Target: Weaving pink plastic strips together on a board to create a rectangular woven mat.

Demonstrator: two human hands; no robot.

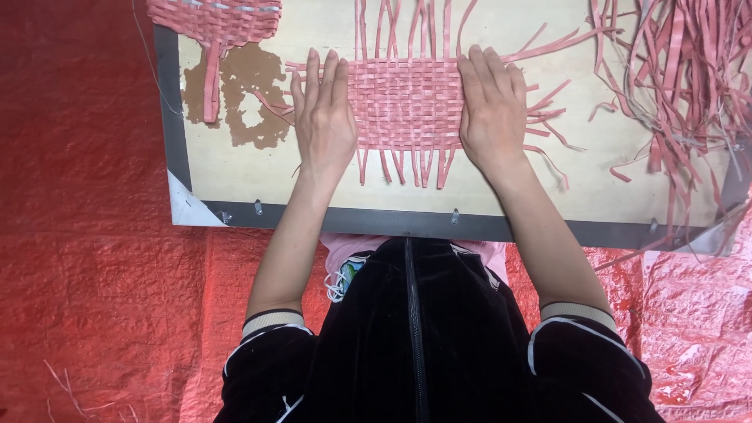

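Subject wears a black velvety jacket (439, 345) with a central zip (413, 329). Either side of the zip, sleeves are pushed above the elbows, with ribbed pale-striped cuffs (270, 319) and thin white piping. A pink garment (352, 258) shows above the zip. Forearms bare.

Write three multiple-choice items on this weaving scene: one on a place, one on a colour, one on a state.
1. Where does the loose pile of strips lie?
A. on the board's right end
B. on the person's lap
C. under the left hand

2. What colour is the woven mat?
A. blue
B. pink
C. green

3. How do the left hand and right hand rest?
A. clenched in fists
B. lifted off the board
C. flat, palms down on the mat's sides

Answers: 1 A, the pile sits at the right end. 2 B, every strip is pink. 3 C, fingers lie spread and flat.
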